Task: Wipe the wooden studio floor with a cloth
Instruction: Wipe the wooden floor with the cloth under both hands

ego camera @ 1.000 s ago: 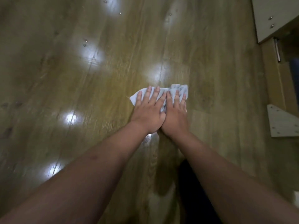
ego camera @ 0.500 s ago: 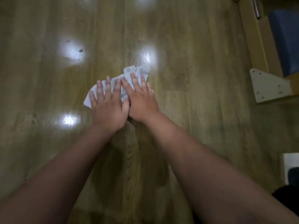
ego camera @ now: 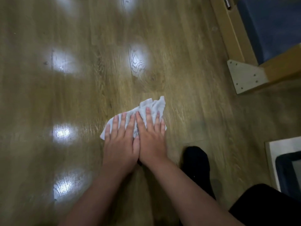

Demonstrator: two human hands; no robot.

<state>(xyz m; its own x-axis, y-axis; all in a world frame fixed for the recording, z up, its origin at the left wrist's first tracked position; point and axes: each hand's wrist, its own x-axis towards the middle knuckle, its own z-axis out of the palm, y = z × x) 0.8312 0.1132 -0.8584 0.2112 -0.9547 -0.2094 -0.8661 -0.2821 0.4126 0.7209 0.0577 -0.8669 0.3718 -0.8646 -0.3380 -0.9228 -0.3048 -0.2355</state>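
Note:
A crumpled light grey cloth (ego camera: 154, 105) lies flat on the glossy wooden floor (ego camera: 81, 98) near the middle of the view. My left hand (ego camera: 121, 141) presses on the cloth's left part with straight, spread fingers. My right hand (ego camera: 151, 137) lies beside it, thumbs touching, and presses the cloth's right part with straight fingers. Most of the cloth is hidden under both palms; only its far edge and left corner show.
A wooden frame with a pale corner bracket (ego camera: 246, 77) and a dark blue pad (ego camera: 270, 28) stands at the upper right. My foot in a black sock (ego camera: 197, 165) rests right of my hands. A white-edged dark object (ego camera: 286, 167) sits at the right edge.
Both hands slid the cloth first left, then back to the right and closer to me. The view tilted down, bringing my socked foot and leg into sight.

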